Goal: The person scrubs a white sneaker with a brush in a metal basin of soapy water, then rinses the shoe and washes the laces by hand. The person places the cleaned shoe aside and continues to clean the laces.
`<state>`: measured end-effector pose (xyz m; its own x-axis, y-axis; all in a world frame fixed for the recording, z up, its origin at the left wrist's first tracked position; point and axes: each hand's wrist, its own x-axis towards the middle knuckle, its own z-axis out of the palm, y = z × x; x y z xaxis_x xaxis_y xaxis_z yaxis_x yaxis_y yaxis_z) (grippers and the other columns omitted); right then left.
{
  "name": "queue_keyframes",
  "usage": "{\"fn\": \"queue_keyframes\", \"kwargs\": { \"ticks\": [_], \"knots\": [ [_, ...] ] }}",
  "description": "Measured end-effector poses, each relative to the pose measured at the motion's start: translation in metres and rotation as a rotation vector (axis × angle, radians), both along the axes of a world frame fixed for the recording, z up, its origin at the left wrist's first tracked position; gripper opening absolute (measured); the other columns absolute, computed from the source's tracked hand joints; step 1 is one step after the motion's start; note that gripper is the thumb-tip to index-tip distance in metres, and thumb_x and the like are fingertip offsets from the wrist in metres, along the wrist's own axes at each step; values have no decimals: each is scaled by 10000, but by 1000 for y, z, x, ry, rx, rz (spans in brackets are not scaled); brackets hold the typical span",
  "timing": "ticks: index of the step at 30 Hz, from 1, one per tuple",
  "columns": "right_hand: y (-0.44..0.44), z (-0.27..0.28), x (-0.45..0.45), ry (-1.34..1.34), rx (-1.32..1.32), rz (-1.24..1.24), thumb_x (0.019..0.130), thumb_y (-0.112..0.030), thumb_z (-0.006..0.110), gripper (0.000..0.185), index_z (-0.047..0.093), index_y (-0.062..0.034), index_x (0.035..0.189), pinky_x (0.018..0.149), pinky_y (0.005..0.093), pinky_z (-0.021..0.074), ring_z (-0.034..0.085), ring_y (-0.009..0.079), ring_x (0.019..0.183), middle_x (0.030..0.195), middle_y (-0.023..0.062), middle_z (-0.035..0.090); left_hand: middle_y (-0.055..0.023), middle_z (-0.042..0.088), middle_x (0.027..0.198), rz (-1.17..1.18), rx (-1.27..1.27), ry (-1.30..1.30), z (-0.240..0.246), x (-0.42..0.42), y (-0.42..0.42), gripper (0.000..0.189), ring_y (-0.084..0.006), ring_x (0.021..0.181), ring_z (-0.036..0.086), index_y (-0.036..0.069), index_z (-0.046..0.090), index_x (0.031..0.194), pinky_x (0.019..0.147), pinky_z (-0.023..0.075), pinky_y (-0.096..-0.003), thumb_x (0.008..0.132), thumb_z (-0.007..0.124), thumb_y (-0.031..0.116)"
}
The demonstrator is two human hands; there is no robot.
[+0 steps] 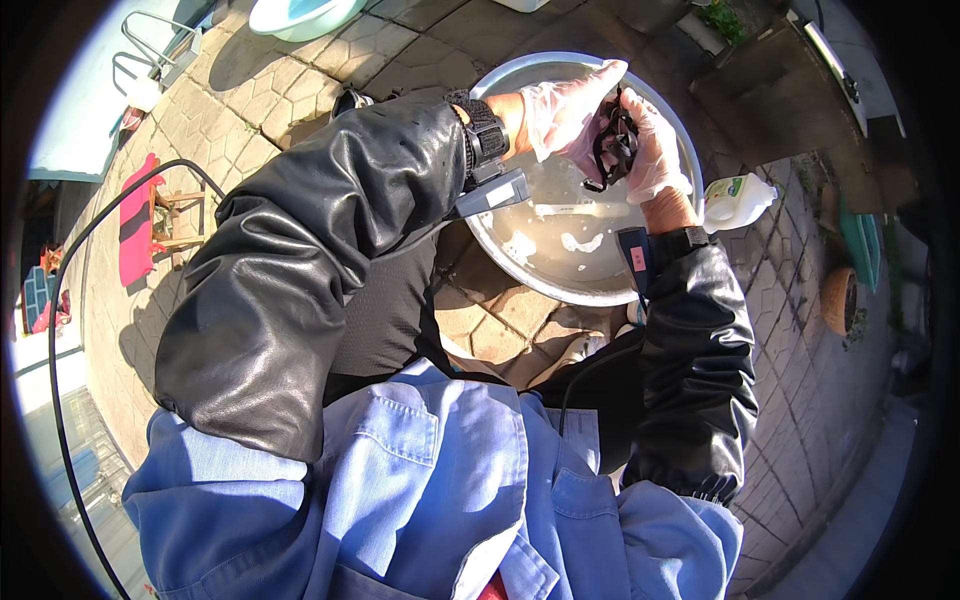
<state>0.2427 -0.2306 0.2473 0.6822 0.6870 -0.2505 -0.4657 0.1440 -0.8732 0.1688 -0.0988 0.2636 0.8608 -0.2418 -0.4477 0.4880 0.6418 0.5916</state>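
A large round metal basin [517,274] of cloudy water stands on the paving, with whitish foam patches on the water. Over its far part, both my hands wear thin clear gloves. My left hand [566,112] and my right hand [655,150] hold a crumpled dark, wet-looking item [615,142] between them, with a narrow black strip along it; its exact kind cannot be told. Under the hands, a pale strip-shaped thing [574,209] shows in the basin. Black sleeve covers reach over both forearms, and a small device is strapped at each wrist.
A white plastic jug [739,201] with a label lies against the basin's right side. A pale green tub [304,19] is at the top. To the left stands a small wooden stool with a red cover [137,225]. A wicker basket [838,301] sits far right. A black cable [54,315] curves along the left.
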Motion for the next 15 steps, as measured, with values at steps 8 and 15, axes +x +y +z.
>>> {"fn": "queue_keyframes", "kwargs": {
  "ticks": [8, 15],
  "knots": [
    [4, -3, -5, -1085, -346, -30, 899, -268, 628, 334, 614, -32, 1135, 822, 356, 478, 609, 239, 871, 957, 107, 667, -162, 569, 1223, 112, 85, 17, 3, 5, 1, 693, -345, 1136, 530, 70, 474, 1287, 998, 399, -542, 933, 381, 659],
    [3, -1, -1, -795, -255, 270, 870, -300, 696, 499, 551, -81, 1294, 931, 332, 454, 612, 216, 1023, 1118, 109, 655, -44, 596, 862, 153, 631, -46, -20, 1, 11, 500, -146, 704, 551, 124, 596, 1099, 618, 450, -298, 929, 502, 585]
  ]
}}
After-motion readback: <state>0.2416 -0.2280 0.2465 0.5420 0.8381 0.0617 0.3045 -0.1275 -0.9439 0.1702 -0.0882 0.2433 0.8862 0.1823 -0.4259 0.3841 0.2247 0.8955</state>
